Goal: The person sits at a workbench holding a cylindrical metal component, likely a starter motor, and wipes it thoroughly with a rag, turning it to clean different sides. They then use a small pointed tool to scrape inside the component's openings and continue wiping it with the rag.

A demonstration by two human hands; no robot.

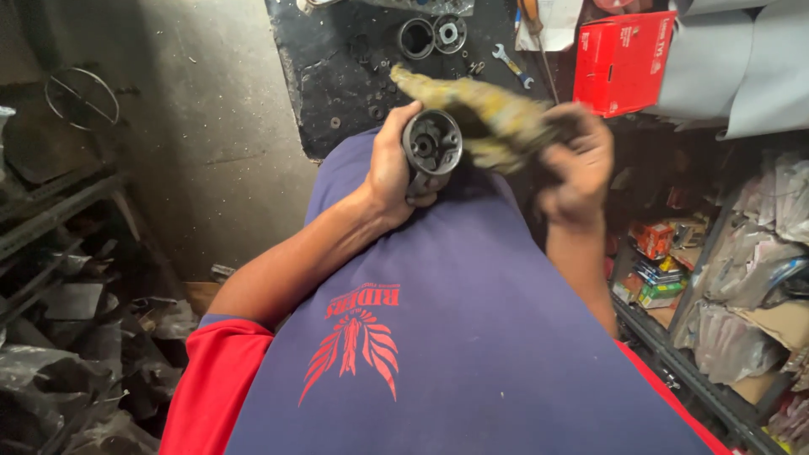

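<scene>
Two bare hands met in front of my chest in the head view. My left hand (389, 173) was wrapped around a round, dark metal part (431, 147), fingers pressed on its side, its hollow open face turned up toward the camera. My right hand (577, 164) was closed on a dirty yellowish rag (480, 109), which stretched across to the part's upper edge and looked blurred. Beyond the hands lay a black mat (337, 76) on the concrete floor, carrying two metal rings (416, 38) and a small wrench (511, 66). A red box (624, 59) sat to the right, above shelves (716, 295) of packaged goods.
</scene>
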